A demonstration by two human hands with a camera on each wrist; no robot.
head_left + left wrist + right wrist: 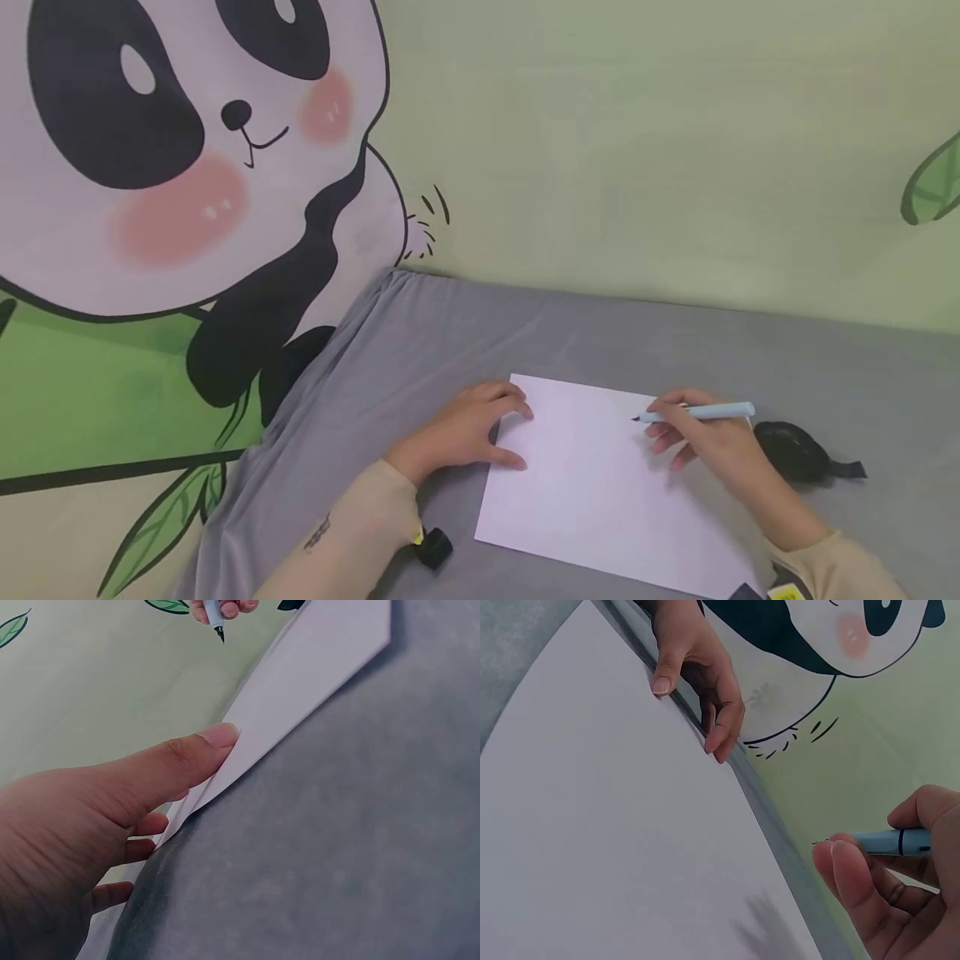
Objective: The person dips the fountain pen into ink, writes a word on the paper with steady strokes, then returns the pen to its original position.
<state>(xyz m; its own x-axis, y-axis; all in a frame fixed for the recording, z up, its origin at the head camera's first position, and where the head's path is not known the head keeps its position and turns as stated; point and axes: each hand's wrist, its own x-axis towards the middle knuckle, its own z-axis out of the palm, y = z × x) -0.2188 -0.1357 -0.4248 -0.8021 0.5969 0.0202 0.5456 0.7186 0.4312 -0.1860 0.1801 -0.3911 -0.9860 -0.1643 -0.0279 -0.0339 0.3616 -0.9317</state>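
A blank white sheet of paper point(577, 475) lies on the grey cloth. My left hand point(472, 425) rests at its left edge, with thumb and fingertips on the sheet and a gap between them. In the left wrist view the thumb point(184, 757) lies over the paper's edge. My right hand point(708, 437) pinches a light blue pen point(723, 410) over the sheet's upper right part. The pen's dark pointed tip faces left, and in the right wrist view the tip shows just past the fingers, above the paper.
Grey cloth point(600, 333) covers the surface under the paper. A black rounded object point(791, 450) with a short tail lies to the right of my right hand. Behind stands a pale green wall point(637, 167) with a large painted panda point(300, 208) at the left.
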